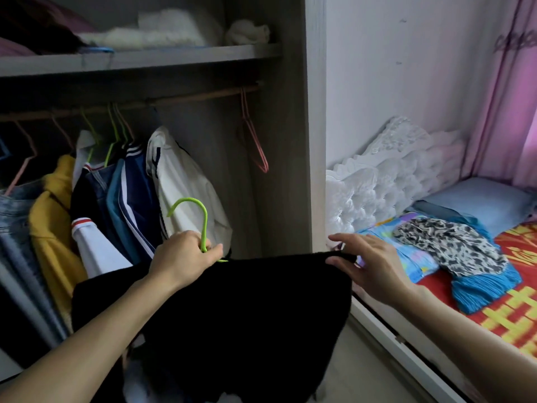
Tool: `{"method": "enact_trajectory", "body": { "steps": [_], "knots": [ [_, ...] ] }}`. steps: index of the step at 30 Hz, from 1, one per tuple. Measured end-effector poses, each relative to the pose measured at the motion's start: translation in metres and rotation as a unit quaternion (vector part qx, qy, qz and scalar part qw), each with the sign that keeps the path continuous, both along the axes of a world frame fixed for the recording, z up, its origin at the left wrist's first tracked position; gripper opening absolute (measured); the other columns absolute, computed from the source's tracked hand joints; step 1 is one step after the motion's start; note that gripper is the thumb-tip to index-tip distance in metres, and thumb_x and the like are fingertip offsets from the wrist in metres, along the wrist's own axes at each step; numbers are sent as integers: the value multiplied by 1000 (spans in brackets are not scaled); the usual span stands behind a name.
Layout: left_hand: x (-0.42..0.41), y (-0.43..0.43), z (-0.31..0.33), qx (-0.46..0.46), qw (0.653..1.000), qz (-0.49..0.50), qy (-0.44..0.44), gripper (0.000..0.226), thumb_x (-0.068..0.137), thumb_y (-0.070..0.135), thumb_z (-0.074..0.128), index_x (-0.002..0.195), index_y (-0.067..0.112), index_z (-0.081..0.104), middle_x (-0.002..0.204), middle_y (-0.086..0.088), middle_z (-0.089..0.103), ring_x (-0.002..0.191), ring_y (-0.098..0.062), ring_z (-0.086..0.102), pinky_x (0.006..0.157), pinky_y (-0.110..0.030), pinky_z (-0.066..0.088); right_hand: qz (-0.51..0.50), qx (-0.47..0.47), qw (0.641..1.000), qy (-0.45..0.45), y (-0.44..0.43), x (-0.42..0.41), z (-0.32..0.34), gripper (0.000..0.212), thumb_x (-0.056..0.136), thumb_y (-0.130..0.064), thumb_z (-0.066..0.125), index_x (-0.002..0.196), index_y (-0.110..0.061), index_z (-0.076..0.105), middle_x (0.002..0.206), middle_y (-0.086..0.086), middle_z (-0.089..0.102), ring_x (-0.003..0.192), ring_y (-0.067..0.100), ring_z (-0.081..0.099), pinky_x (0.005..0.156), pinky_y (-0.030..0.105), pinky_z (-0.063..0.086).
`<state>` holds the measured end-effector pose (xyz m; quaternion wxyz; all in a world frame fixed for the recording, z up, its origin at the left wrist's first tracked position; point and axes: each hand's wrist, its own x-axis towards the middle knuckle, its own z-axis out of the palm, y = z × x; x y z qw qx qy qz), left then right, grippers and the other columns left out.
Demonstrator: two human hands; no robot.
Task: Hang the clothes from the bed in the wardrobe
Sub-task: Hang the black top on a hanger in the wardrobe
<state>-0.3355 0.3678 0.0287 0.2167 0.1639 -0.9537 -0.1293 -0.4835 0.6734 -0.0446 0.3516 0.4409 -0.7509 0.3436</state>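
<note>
My left hand (pixel 186 257) grips the neck of a green hanger (pixel 200 216), its hook pointing up. A black garment (pixel 247 315) hangs over that hanger in front of the open wardrobe. My right hand (pixel 369 266) touches the garment's right shoulder, thumb under the edge, fingers stretched out. The wooden rail (pixel 186 98) runs above, with several hung clothes (pixel 116 205) crowded at its left. A leopard-print scarf with blue fringe (pixel 453 245) lies on the bed (pixel 508 315) at the right.
An empty pink hanger (pixel 257 141) hangs at the rail's right end, with free rail between it and the white jacket (pixel 186 181). A shelf (pixel 139 58) above holds white bedding. The wardrobe's side panel (pixel 315 126) separates it from the white tufted headboard (pixel 386 175).
</note>
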Motion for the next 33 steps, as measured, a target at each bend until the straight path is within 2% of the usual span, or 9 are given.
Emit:
{"method": "enact_trajectory", "body": {
  "steps": [3,5,9,14,18,22,25,29,33],
  "knots": [
    [-3,6,2,-17,999,-28,12,46,81,49,52,51,16,40,41,-3,33,48,-24,40,47,-32,25,55,-27,997,-44,-11,-4,24,36,94,-50,53,92,-19,72,73,-7,58,65,6,55,63,28,49],
    [-6,7,6,4,999,-25,40,47,80,51,48,49,17,40,40,-4,32,48,-26,39,47,-33,25,98,-37,993,-46,-25,11,36,30,94,-42,57,90,-15,71,77,-9,57,68,6,55,65,24,48],
    [-4,3,19,84,990,-23,115,48,77,53,47,44,18,43,36,-3,28,46,-27,35,51,-36,25,206,70,976,12,-48,58,26,20,94,-29,64,90,-11,71,80,-5,62,78,15,57,70,24,48],
    [10,-3,24,133,975,-68,163,56,80,53,54,46,14,31,41,3,19,43,-21,26,51,-34,23,-15,-54,996,-63,-43,44,22,37,91,-49,57,116,-22,65,111,-5,61,101,16,58,83,34,49],
    [6,11,31,175,966,-107,161,59,73,61,70,47,17,42,41,6,33,43,-16,36,52,-31,31,23,54,993,-98,-64,47,33,37,88,-61,46,110,-36,61,90,-12,70,82,11,64,68,28,49],
    [22,-17,32,153,972,-163,68,56,63,78,64,84,26,69,72,8,68,73,-12,66,70,-40,52,68,-7,985,-161,-63,36,46,31,84,-58,51,101,-36,63,78,-12,69,70,8,64,65,32,51],
    [39,-42,22,147,970,-161,104,68,71,84,48,98,26,70,84,7,72,83,-14,69,73,-45,52,110,12,969,-220,-52,20,61,27,81,-59,57,95,-39,66,79,-13,69,73,6,63,72,40,53],
    [32,-26,19,110,971,-179,110,52,83,67,46,91,21,68,75,1,68,74,-18,66,67,-47,50,156,54,972,-168,-69,30,88,24,89,-48,62,109,-34,66,94,-21,68,89,1,64,79,28,50],
    [35,-29,24,102,969,-205,92,52,87,67,42,91,22,68,71,-1,66,70,-22,64,64,-46,47,121,37,985,-119,-88,37,94,26,89,-52,56,94,-31,69,76,-21,63,73,5,60,66,35,51]
  ]
}}
